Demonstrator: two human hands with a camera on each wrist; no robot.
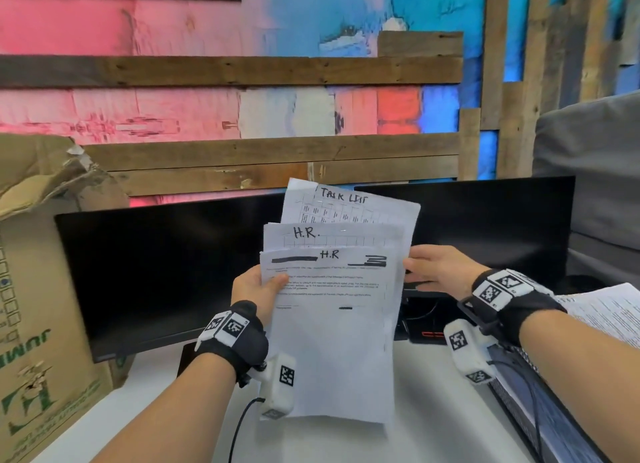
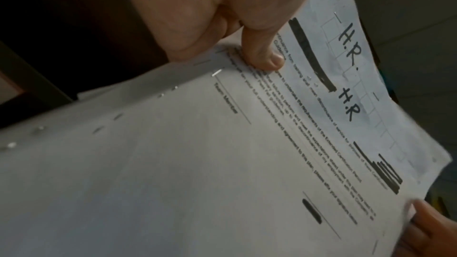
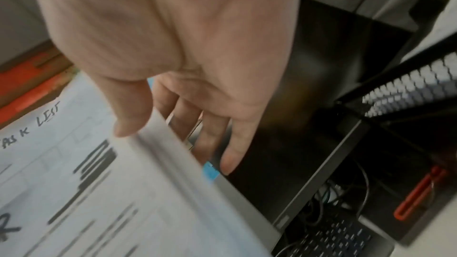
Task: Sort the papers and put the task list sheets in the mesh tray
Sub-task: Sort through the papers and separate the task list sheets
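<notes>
- Stack of papers [image 1: 332,341] held up in the air above the white desk [image 1: 433,410], in front of two dark monitors [image 1: 166,272]; long axis runs near-to-far, headings at the far end.
- Sheets fanned: front sheet marked "H.R" [image 1: 329,254], next one "H.R." [image 1: 304,233], back sheet "TASK LIST" [image 1: 343,196] sticking out farthest, tilted slightly right.
- Left hand [image 1: 258,289] grips the stack's left edge, thumb [image 2: 262,54] pressed on the front sheet, fingers hidden behind the paper.
- Right hand [image 1: 440,272] at the stack's right edge: thumb on the front side, straight fingers [image 3: 235,144] behind; actual pinch hard to make out, right wrist view blurred.
- Printed body text too small to read; black bars cover some lines.
- Mesh tray [image 1: 540,410] near right on the desk, cut off by the frame edge, printed sheets [image 1: 609,313] lying in it, partly hidden by the right forearm.
- Cardboard box [image 1: 45,306] far left, cut off.
</notes>
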